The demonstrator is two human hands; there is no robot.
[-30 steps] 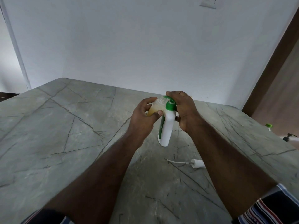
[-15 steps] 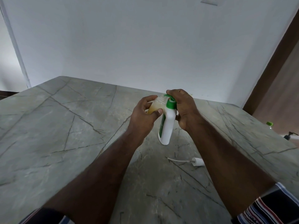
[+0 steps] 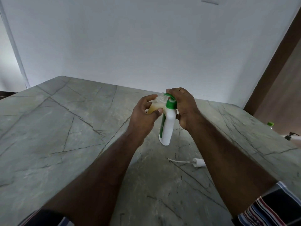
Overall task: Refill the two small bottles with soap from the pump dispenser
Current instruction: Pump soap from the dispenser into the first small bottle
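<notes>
Pumping soap into a small bottle.
Left hand (image 3: 143, 116) grips the small bottle (image 3: 157, 105), mouth touching the pump dispenser (image 3: 167, 124) spout; right hand (image 3: 184, 106) clasps the pump head. Bottle likely light, slippery: hold mid-body.

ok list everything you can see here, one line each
pump dispenser: 1, white with green pump, centre of table, tilted
small bottle: 1, clear with yellowish liquid, open neck at the pump spout
small pump cap with tube: 1, white, lying on table by the right forearm
green-capped bottle: 1, past the table's right edge, mostly hidden
black pump top: 1, far right edge
table: 1, grey veined
left hand: 1, grips small bottle
right hand: 1, holds dispenser, over pump
</notes>
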